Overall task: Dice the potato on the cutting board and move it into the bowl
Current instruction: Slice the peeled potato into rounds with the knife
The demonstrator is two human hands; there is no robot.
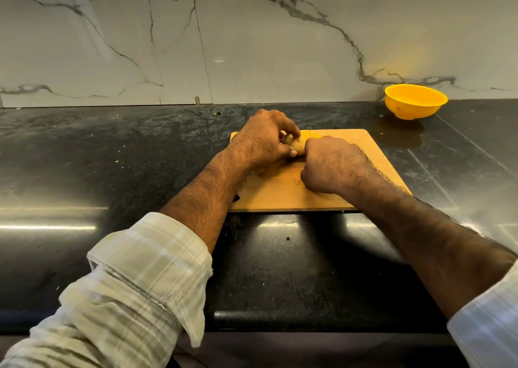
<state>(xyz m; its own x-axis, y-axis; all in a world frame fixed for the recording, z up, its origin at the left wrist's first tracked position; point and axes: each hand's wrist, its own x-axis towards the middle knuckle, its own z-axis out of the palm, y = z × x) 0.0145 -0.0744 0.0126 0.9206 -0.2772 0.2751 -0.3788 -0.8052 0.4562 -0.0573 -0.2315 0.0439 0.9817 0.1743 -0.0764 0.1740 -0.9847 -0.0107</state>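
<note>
- The potato (297, 143) lies on the cutting board (372, 160), toward its far left corner, mid-desk
- Left hand (263, 140) curls fingers and thumb round the potato's left end
- Right hand (330, 165) is fisted against its right end; a knife may be inside, hidden
- Firm, rounded, likely to roll: pin it from above, fingertips tucked
- Bowl (415, 102) waits at the desk's far right edge
</note>
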